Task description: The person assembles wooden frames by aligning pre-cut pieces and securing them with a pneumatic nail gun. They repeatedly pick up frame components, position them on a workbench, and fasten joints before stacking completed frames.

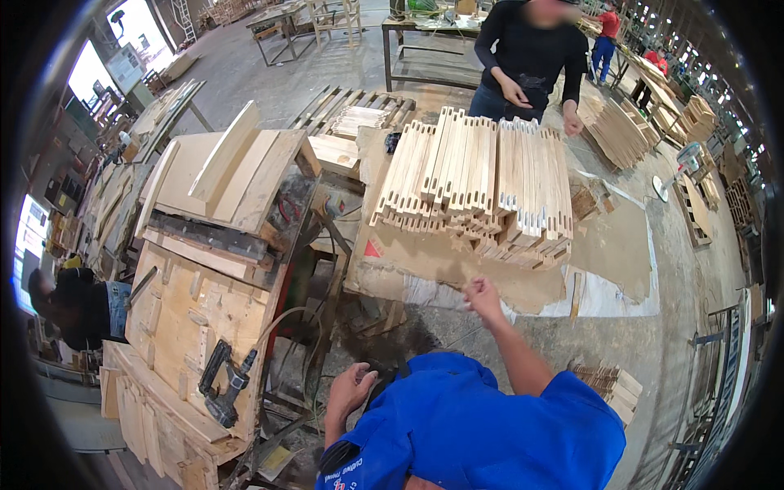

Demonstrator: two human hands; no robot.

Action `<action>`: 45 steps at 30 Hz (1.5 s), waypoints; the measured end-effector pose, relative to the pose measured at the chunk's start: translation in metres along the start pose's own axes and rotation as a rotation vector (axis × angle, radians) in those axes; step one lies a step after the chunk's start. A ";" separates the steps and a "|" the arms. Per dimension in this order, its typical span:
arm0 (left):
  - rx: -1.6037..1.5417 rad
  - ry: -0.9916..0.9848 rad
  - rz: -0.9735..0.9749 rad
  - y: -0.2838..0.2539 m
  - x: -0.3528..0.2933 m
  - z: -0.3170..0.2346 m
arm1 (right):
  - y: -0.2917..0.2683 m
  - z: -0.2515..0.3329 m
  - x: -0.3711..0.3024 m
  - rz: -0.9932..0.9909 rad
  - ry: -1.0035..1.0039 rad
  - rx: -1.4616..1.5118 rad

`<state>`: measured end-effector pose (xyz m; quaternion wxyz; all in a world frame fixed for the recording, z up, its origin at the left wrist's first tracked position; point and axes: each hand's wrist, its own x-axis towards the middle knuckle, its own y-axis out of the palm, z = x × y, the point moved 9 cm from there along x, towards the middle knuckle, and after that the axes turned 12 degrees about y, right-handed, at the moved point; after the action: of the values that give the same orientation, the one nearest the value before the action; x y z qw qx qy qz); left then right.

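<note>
My left hand (351, 390) is half open, my right hand (483, 297) loosely curled, both free; one nail gun (237, 380) lies on the left counter (233, 310). One slat pile (459, 159) rests ahead on cardboard (531, 286).

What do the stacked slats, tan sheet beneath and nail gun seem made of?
Stacked slats: wood, seemingly unvarnished, with pale, streaky faces.
Tan sheet: probably cardboard, matte, judging by its dull brown surface and worn edges.
Nail gun: perhaps metal, with dark grey and black parts; coating unclear.
</note>
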<state>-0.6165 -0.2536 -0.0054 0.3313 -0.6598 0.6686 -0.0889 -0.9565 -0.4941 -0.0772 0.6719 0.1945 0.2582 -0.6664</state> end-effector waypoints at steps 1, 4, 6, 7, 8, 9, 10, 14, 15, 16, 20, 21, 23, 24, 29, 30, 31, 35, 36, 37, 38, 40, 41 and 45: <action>-0.022 0.013 -0.013 0.006 0.009 -0.008 | 0.002 -0.002 0.001 0.007 0.006 -0.054; -0.066 -0.034 -0.010 0.032 0.000 -0.016 | 0.000 -0.034 -0.016 0.020 0.047 -0.196; -0.084 -0.041 0.021 0.050 0.008 -0.030 | -0.029 -0.035 -0.005 -0.053 -0.013 -0.250; -0.079 -0.033 0.052 0.058 0.016 -0.037 | -0.053 -0.024 0.006 -0.166 -0.070 -0.230; -0.050 0.005 0.060 0.062 0.019 -0.042 | -0.070 -0.024 0.012 -0.261 -0.103 -0.214; -0.023 0.042 0.071 0.070 0.026 -0.044 | -0.087 -0.021 0.013 -0.358 -0.131 -0.200; 0.015 0.062 0.091 0.079 0.024 -0.043 | -0.096 -0.008 0.014 -0.342 -0.145 -0.081; 0.067 0.047 0.207 0.094 0.045 -0.068 | -0.150 0.023 0.002 -0.463 -0.169 0.203; 0.096 0.060 0.224 0.093 0.051 -0.078 | -0.171 0.027 -0.002 -0.550 -0.209 0.166; 0.123 0.073 0.239 0.091 0.056 -0.088 | -0.189 0.031 -0.007 -0.636 -0.247 0.125; 0.200 0.136 0.254 0.090 0.080 -0.108 | -0.229 0.092 -0.045 -1.086 -0.555 -0.372; 0.199 0.143 0.251 0.091 0.083 -0.111 | -0.231 0.104 -0.041 -1.082 -0.556 -0.436; 0.243 0.201 0.262 0.093 0.091 -0.119 | -0.231 0.125 -0.027 -1.052 -0.549 -0.521; 0.265 0.226 0.271 0.095 0.092 -0.122 | -0.229 0.132 -0.016 -1.028 -0.536 -0.542; 0.200 0.201 0.285 0.106 0.092 -0.128 | -0.230 0.141 0.008 -0.942 -0.533 -0.545; 0.185 0.187 0.283 0.108 0.087 -0.124 | -0.229 0.141 0.010 -0.913 -0.562 -0.529; 0.193 0.164 0.287 0.110 0.082 -0.118 | -0.227 0.141 0.012 -0.885 -0.589 -0.511; 0.200 0.109 0.319 0.121 0.075 -0.111 | -0.236 0.141 0.009 -0.891 -0.658 -0.519; 0.203 0.096 0.325 0.124 0.073 -0.107 | -0.233 0.142 0.009 -0.891 -0.647 -0.524; 0.195 0.078 0.326 0.126 0.069 -0.103 | -0.231 0.144 0.008 -0.891 -0.637 -0.528; 0.187 0.067 0.325 0.127 0.067 -0.101 | -0.231 0.146 0.009 -0.897 -0.632 -0.531; 0.182 0.063 0.314 0.127 0.067 -0.099 | -0.235 0.148 0.006 -0.912 -0.619 -0.526; 0.185 0.067 0.306 0.125 0.067 -0.100 | -0.237 0.146 0.006 -0.918 -0.611 -0.525; 0.172 0.058 0.271 0.114 0.070 -0.102 | -0.245 0.147 0.005 -0.904 -0.609 -0.565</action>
<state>-0.7617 -0.3390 -0.0135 0.3761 -0.5300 0.7506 -0.1193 -1.1875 -0.5958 0.0559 0.3918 -0.3192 0.2782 -0.8168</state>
